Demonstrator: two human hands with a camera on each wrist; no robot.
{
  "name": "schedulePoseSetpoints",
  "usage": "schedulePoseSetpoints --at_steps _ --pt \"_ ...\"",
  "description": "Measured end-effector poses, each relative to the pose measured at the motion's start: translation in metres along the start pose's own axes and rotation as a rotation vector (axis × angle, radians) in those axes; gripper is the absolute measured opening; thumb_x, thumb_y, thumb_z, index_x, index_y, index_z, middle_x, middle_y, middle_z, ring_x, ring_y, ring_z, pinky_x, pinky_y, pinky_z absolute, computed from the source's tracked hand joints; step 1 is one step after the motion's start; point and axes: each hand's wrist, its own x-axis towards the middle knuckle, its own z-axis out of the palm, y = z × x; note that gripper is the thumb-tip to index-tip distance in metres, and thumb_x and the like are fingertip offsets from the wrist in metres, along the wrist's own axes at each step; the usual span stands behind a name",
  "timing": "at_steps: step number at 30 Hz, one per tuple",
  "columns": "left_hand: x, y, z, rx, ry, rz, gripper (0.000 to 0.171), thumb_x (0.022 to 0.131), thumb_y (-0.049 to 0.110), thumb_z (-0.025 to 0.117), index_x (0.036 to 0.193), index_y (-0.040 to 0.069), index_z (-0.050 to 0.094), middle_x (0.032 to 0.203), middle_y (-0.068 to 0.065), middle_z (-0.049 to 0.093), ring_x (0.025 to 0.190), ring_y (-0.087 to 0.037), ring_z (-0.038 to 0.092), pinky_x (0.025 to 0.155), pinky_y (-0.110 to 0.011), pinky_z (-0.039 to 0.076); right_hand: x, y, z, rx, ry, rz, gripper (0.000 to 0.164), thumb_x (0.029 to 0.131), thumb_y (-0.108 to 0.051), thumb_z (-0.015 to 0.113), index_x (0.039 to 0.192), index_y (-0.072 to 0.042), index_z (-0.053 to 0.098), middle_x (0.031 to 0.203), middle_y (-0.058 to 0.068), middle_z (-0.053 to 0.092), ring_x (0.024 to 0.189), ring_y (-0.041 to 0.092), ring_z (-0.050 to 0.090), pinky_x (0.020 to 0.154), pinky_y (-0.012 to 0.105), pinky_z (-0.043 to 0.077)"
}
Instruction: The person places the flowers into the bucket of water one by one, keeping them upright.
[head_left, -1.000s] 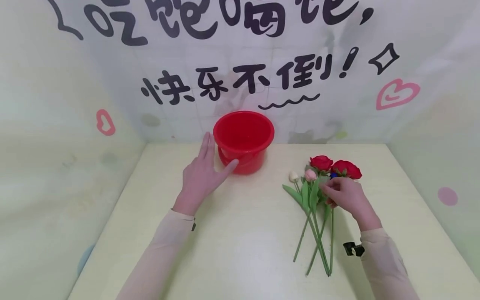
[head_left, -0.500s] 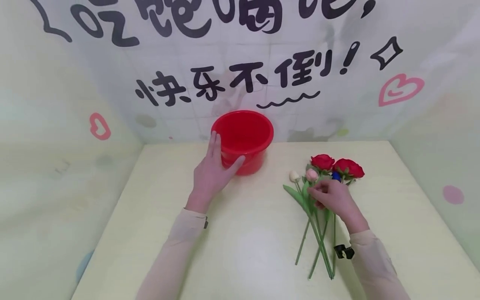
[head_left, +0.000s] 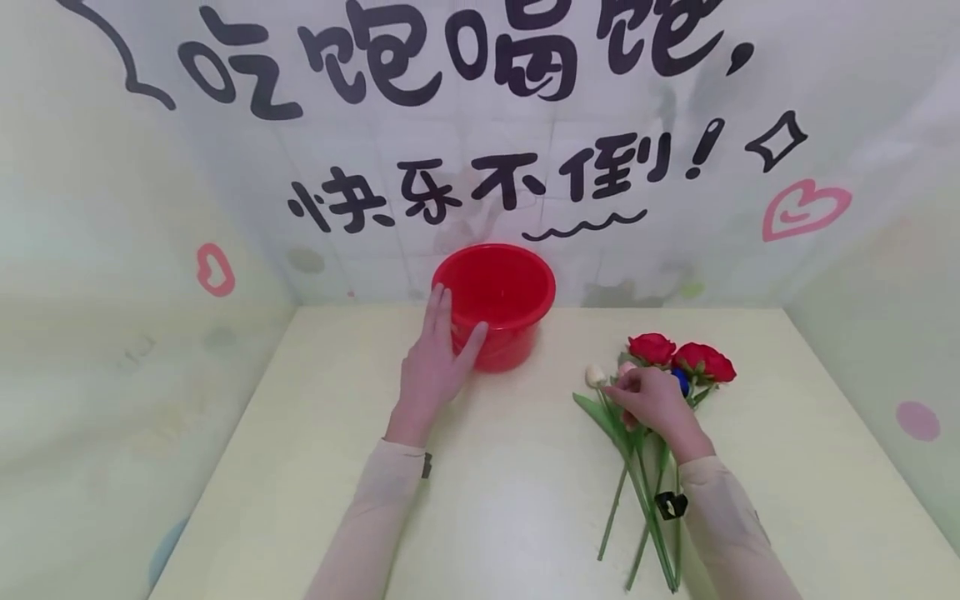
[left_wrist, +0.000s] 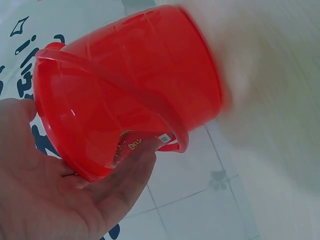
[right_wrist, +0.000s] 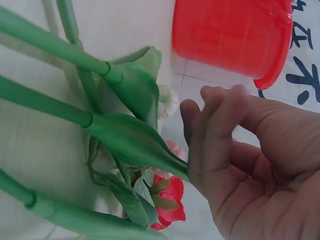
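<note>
My left hand (head_left: 435, 371) is at the near left side of a red bucket (head_left: 506, 350), its fingers straight along the rim and its thumb in front. In the left wrist view, the bucket's handle (left_wrist: 145, 97) hangs down across its side. My right hand (head_left: 656, 404) is over several artificial flowers on the table, fingers loosely bent, with nothing visibly held. Close to its fingertips is a white tulip (head_left: 595, 375). A pink tulip (head_left: 627, 367) is partly hidden behind the hand. Green leaves (right_wrist: 135, 145) lie near the fingers in the right wrist view.
Two red flowers (head_left: 703, 362) and a blue one (head_left: 680, 382) lie behind the right hand. Green stems (head_left: 613, 517) point toward the front of the pale table (head_left: 495, 517). A printed sheet (head_left: 375, 142) stands right behind the bucket.
My left hand has shifted right, from beside the bucket onto its rim. My right hand has moved left across the flowers, toward the white tulip. The flowers stay in place.
</note>
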Motion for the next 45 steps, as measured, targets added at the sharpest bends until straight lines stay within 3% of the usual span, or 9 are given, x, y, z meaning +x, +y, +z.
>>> schedulePoseSetpoints --at_steps 26,32,40,45 --pt "-0.003 -0.001 0.007 -0.076 -0.015 0.022 0.093 0.091 0.054 0.062 0.160 0.021 0.009 0.164 0.008 0.010 0.123 -0.030 0.054 0.083 -0.047 0.057 0.012 0.014 0.027 0.038 -0.061 0.124 0.018 0.092 -0.018 0.070 0.088 -0.001 0.066 0.062 0.007 0.061 0.048 0.016 0.060 0.052 0.029 0.054" --pt "-0.003 -0.003 0.010 -0.175 0.006 0.028 0.096 0.089 0.050 0.066 0.160 0.024 0.007 0.162 0.011 0.010 0.138 -0.026 0.038 0.085 -0.047 0.056 0.014 0.014 0.028 0.066 -0.056 0.100 0.014 0.092 -0.012 0.069 0.090 0.001 0.068 0.069 0.008 0.062 0.050 0.015 0.061 0.051 0.030 0.055" --pt "-0.004 -0.003 0.012 -0.201 0.054 0.023 0.099 0.087 0.049 0.069 0.160 0.027 0.006 0.162 0.014 0.010 0.139 -0.021 0.034 0.086 -0.044 0.056 0.015 0.010 0.025 0.026 -0.019 0.029 0.016 0.091 -0.016 0.070 0.090 0.000 0.072 0.076 0.006 0.063 0.055 0.014 0.060 0.053 0.028 0.053" --pt "-0.005 -0.004 0.011 -0.209 0.078 0.022 0.101 0.085 0.049 0.071 0.159 0.028 0.006 0.161 0.016 0.011 0.140 -0.016 0.030 0.087 -0.039 0.056 0.014 -0.001 0.017 0.057 -0.046 0.016 0.023 0.093 -0.022 0.069 0.099 -0.001 0.072 0.088 0.007 0.064 0.064 0.018 0.061 0.060 0.031 0.054"
